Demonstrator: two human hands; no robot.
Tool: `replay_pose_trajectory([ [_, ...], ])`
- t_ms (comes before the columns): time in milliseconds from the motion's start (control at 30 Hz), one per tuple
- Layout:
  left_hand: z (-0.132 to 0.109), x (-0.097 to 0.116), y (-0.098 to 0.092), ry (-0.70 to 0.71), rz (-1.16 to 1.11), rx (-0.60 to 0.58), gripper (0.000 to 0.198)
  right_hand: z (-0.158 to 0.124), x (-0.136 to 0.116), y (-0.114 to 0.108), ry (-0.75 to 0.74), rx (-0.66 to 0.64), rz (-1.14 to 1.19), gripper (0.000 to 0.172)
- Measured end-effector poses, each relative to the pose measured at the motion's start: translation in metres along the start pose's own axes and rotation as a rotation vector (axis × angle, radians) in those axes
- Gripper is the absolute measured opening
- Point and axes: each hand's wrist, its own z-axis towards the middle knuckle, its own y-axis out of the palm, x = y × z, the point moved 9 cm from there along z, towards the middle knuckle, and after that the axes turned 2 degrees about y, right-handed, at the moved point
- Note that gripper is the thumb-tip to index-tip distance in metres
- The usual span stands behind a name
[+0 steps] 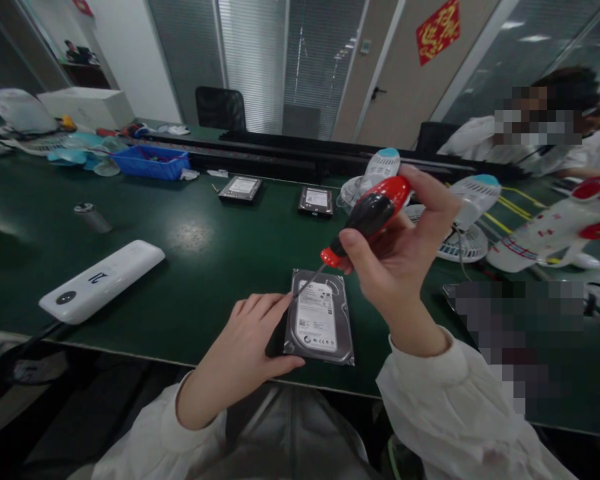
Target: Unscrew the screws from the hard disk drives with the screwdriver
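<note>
A silver hard drive with a white label (317, 323) lies flat near the front edge of the green table. Against its left side rests my left hand (250, 337), thumb at the lower left corner and fingers along the upper left edge, holding the drive. My right hand (400, 247) grips the handle of a red and black screwdriver (370, 217) above the drive. The screwdriver slants down to the left, its shaft crossing the drive's upper part and its tip at the left edge by my left fingertips. Whether the tip sits on a screw is too small to tell.
Two more hard drives (241, 189) (315, 201) lie farther back. A white device (103, 280), a small cylinder (93, 217) and a blue bin (151, 163) are on the left. Small white fans (473, 200) and a white-red object (545, 233) stand right. People sit across the table.
</note>
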Motion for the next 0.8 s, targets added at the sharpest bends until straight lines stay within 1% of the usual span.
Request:
replay_pose_trajectory([
  [233,0.0002,0.002,-0.0011,0.01,0.001,-0.003,0.079,-0.0048,0.002,0.009,-0.015,-0.029,0.038,0.061],
  [467,0.0,0.0017,-0.0012,0.017,0.001,0.008,0.079,-0.0047,0.0013,0.0065,-0.01,-0.012,0.037,0.062],
  [667,0.0002,0.0024,-0.0016,0.016,0.01,0.0,0.08,-0.0057,0.0035,0.0086,0.008,-0.025,0.017,0.06],
  [800,-0.0001,0.0022,-0.0016,0.019,0.01,0.003,0.08,-0.0059,0.0034,0.0088,-0.012,-0.018,0.031,0.059],
])
